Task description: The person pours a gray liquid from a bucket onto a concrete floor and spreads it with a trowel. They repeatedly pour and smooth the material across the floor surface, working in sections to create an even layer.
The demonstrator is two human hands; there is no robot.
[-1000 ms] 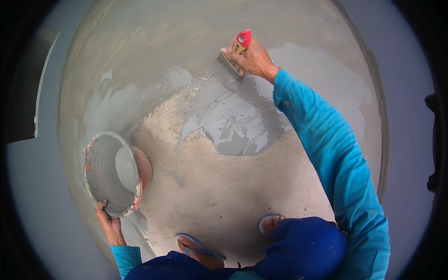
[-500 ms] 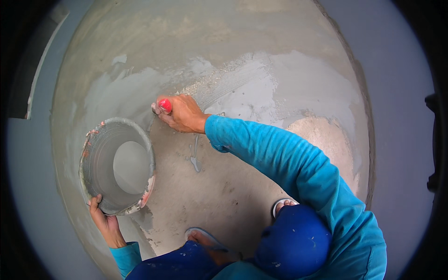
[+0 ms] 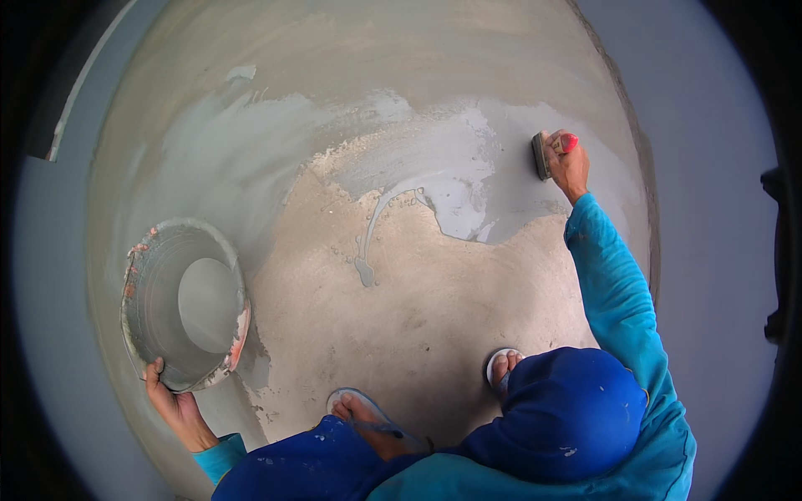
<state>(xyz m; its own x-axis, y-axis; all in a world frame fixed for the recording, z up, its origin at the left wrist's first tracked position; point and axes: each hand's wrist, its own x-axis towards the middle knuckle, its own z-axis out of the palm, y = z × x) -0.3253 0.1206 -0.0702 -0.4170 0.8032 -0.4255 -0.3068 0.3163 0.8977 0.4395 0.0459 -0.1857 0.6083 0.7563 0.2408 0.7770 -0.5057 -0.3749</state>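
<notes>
My right hand (image 3: 571,173) is closed around a wide paintbrush (image 3: 542,159) with a red-ended handle, at the right of the floor. Its dark bristle end faces left, against the wet grey coating (image 3: 510,179). At the left, my left hand (image 3: 177,411) grips the near rim of a bucket (image 3: 150,309), thumb inside and fingers underneath. The bucket leans, and smooth grey liquid (image 3: 209,305) shows inside. Dried grey and reddish crust covers parts of its rim. Between my hands, a curved trail of spilled grey liquid (image 3: 368,225) crosses the bare beige floor (image 3: 418,309).
My sandalled feet (image 3: 368,409) stand on the bare floor at the bottom. Grey walls (image 3: 702,209) rise at both sides, with a rough seam along the right one. A dark opening with a pale edge (image 3: 71,108) lies at the upper left.
My right hand has swept the brush from beside the bucket across to the right, uncovering the bare floor and the spilled trail. The bucket and my left hand have shifted slightly left in view.
</notes>
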